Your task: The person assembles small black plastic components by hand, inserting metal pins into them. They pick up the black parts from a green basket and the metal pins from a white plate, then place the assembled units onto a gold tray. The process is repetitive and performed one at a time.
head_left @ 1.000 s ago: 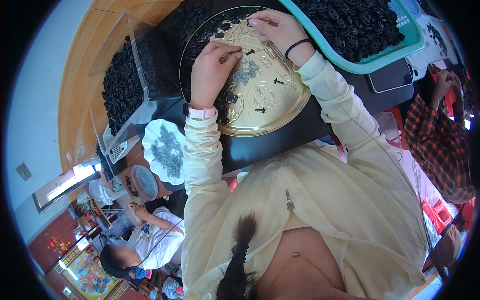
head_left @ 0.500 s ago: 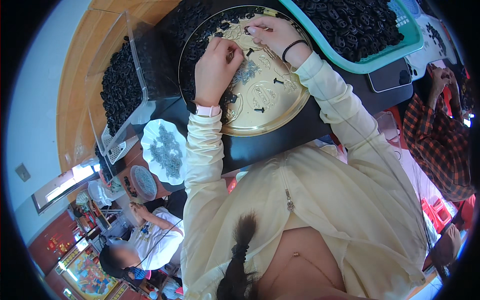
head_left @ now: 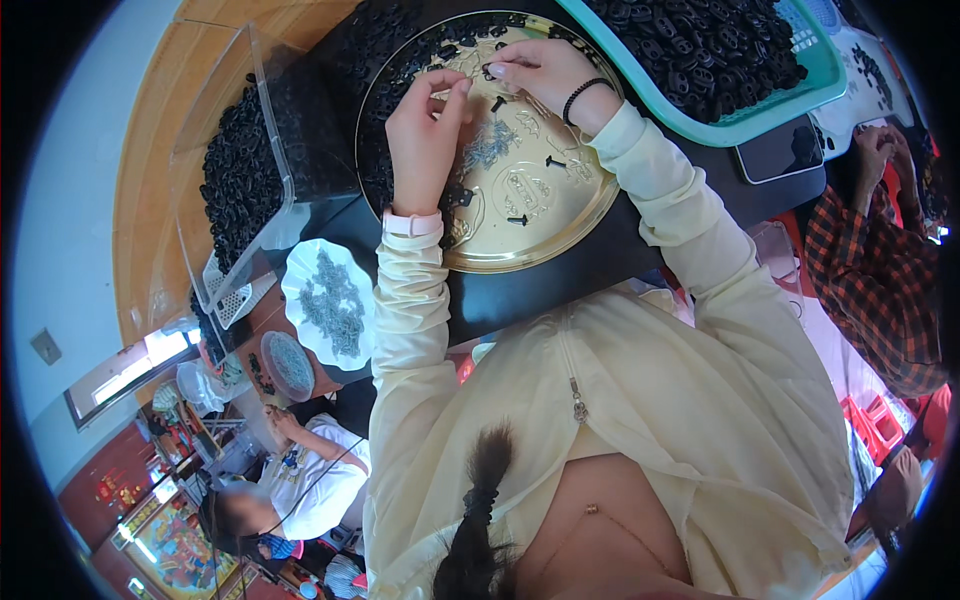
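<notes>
Over the round gold tray [head_left: 575,225], my left hand [head_left: 425,140] has its thumb and forefinger pinched together; whatever sits between the tips is too small to make out. Just to its right, my right hand [head_left: 550,78] grips a small black plastic part [head_left: 489,71] between thumb and fingers. A loose heap of small silvery metal pieces [head_left: 490,145] lies on the tray below both hands. Three black T-shaped pieces lie apart on the gold surface, among them one [head_left: 517,220] near the front. More small black parts [head_left: 465,40] crowd the tray's far and left edges.
A clear plastic bin [head_left: 290,190] heaped with black parts stands at the left, with a white scalloped dish [head_left: 300,265] of metal pieces before it. A turquoise basket [head_left: 700,130] of black parts and a phone [head_left: 780,155] are at the right. Other people sit on both sides.
My left hand has turned at the wrist and lifted slightly, its fingertips moving up and away from the metal heap. My right hand has shifted slightly, still holding the black part.
</notes>
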A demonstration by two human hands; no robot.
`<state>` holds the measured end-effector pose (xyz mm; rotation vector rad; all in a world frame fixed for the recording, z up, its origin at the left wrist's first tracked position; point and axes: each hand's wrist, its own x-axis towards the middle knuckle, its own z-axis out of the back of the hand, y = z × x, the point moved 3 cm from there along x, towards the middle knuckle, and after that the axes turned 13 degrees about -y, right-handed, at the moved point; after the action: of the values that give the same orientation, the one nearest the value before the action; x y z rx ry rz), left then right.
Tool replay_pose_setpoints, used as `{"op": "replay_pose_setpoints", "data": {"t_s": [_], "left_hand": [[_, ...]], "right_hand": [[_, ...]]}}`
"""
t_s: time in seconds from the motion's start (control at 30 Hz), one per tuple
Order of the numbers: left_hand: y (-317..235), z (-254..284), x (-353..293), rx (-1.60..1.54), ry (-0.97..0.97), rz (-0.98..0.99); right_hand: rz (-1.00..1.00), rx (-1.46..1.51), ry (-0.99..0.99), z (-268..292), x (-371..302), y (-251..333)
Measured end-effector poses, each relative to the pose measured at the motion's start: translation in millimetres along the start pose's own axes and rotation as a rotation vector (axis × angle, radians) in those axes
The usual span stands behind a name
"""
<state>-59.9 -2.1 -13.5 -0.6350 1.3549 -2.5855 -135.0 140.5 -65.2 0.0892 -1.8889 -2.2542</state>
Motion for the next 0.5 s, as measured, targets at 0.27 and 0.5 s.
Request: {"op": "replay_pose_setpoints", "data": {"t_s": [0.27, 0.5], "left_hand": [[3.2, -3.6, 2.5, -0.170, -0.025, 0.062], [3.8, -0.1, 4.0, -0.060, 0.073, -0.016]], "right_hand": [[0.003, -0.079, 0.018, 2.4, -2.1, 6.9], [0.060, -0.196, 0.004, 6.4, -11.3, 21.6]]}}
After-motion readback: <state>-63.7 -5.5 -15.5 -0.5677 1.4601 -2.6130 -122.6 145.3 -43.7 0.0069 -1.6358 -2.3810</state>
